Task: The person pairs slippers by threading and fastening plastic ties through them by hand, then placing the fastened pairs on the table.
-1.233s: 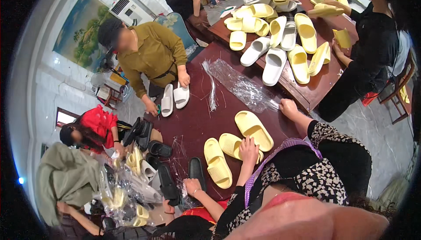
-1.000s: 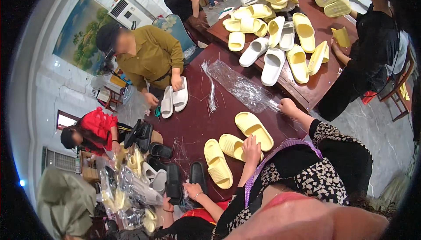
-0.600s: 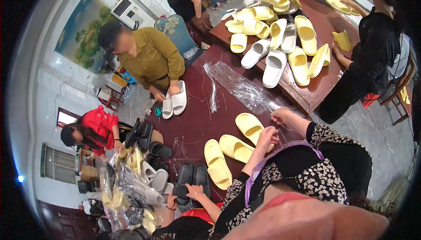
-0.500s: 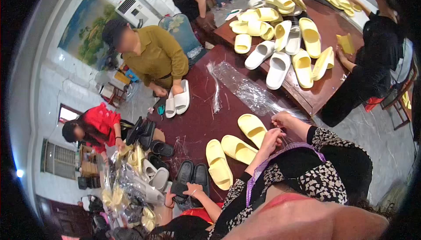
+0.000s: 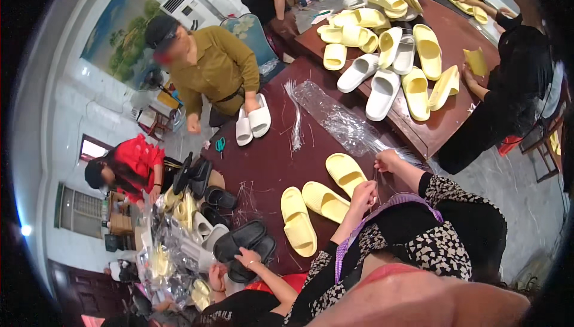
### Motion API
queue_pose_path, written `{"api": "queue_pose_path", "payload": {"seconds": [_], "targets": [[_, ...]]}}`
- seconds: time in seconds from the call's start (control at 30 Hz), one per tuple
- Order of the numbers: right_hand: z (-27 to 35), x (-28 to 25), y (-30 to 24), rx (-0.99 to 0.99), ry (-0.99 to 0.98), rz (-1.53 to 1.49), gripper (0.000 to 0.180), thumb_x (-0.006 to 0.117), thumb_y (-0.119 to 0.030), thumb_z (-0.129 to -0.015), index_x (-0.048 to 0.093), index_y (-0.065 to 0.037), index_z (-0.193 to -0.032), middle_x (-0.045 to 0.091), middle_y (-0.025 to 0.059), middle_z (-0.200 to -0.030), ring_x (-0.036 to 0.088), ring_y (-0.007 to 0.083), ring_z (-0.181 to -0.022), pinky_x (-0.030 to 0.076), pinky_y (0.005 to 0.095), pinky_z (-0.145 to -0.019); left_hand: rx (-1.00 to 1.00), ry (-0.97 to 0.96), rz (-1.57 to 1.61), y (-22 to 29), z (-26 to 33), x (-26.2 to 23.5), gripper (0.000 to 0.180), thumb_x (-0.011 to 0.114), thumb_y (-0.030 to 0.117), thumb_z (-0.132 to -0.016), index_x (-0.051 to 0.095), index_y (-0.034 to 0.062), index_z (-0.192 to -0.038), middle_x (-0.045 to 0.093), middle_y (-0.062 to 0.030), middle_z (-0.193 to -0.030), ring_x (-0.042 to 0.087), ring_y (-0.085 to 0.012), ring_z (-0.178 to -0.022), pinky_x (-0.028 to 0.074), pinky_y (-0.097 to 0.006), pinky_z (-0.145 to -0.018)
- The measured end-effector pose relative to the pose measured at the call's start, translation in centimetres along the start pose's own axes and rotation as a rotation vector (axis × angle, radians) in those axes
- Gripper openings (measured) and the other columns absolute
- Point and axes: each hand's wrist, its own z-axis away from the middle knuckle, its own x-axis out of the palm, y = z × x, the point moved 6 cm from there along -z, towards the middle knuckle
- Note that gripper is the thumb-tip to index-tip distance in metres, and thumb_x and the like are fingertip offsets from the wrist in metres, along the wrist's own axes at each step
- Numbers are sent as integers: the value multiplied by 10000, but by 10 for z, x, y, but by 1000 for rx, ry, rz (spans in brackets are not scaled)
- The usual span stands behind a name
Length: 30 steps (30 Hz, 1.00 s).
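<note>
My left hand (image 5: 363, 194) and my right hand (image 5: 387, 161) are up close together over the dark red bench (image 5: 269, 159). A thin clear plastic strip (image 5: 376, 179) runs between them — I think both hands pinch it with the fingertips, but it is so thin that I cannot be sure how tight each grip is. The strip hangs just above the bench, right beside the yellow slippers (image 5: 326, 198).

Three yellow slippers lie in front of me. One sits near my right hand, one lies just under my left hand, and one lies further to my left. They all lie flat with the foot side up, and none is in a bag yet.

A long clear plastic bag (image 5: 338, 121) lies on the bench past the slippers, flat and crinkly. More thin strips (image 5: 296, 118) lie next to it.

I think I am at the step of getting a strip ready — the slippers are not tied or packed yet. Next I would need to keep the strip tight between both hands and bring it down to a pair of slippers. The strip is slippery and tiny, so I must pinch it well or it will slide out.

A person in an olive shirt (image 5: 218, 67) across the bench holds white slippers (image 5: 252, 125).
</note>
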Motion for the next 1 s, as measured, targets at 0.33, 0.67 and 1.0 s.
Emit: {"api": "queue_pose_path", "payload": {"seconds": [0.33, 0.67, 1.0], "targets": [[-23, -10, -27, -229, 131, 334, 92, 533, -104, -805, 554, -38, -744, 581, 103, -626, 562, 209, -512, 455, 357, -440, -40, -86, -61, 28, 31, 1, 203, 533, 127, -865, 551, -12, -1011, 380, 40, -513, 307, -52, -354, 220, -212, -316], [-24, -20, -63, -786, 476, 1142, 125, 472, -38, -777, 494, 20, -885, 616, 253, -797, 617, 400, -784, 486, 487, -661, 61, -161, 181, 17, 94, -50, 136, 497, 73, -881, 553, -17, -966, 382, 48, -531, 313, -38, -383, 265, -195, -356], [-20, -21, -64, -829, 420, 1189, 129, 473, -52, -787, 493, 9, -899, 619, 252, -813, 619, 400, -783, 487, 483, -670, 334, -105, 453, 37, 149, -80, 142, 454, 20, -876, 570, -8, -953, 352, 24, -481, 285, -66, -368, 265, -219, -364]]}}
